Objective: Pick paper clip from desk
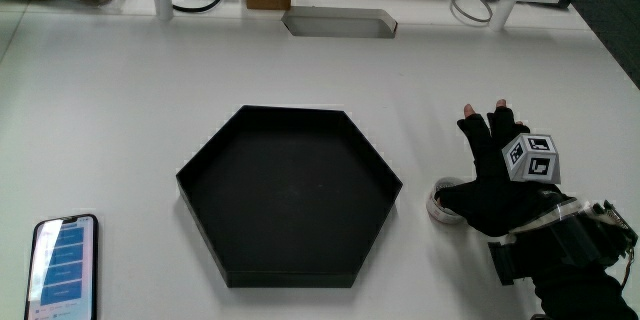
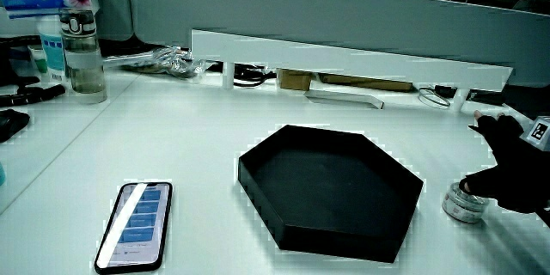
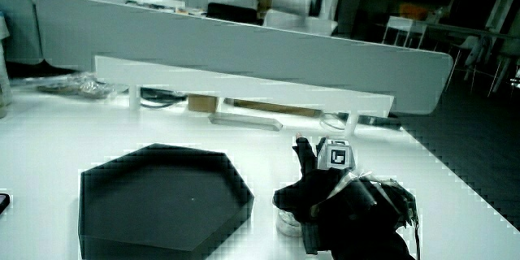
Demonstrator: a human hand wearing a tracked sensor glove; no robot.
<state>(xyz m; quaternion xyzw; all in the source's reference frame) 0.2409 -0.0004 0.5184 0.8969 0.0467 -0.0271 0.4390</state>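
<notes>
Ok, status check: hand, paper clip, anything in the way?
Hand over small round container beside black hexagonal tray; grip unclear. Paper clip not visible. Nothing blocking.

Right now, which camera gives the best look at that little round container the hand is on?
A side view shows the round container best: its side and rim stand clear beside the hexagonal tray, only the thumb of the hand over it. The main view shows just an edge; in a side view the hand covers most.

Bright, even light from overhead washes my desk [image 1: 300,70] nearly white; shadows are faint, and both side views look dimmer with dark backgrounds
</notes>
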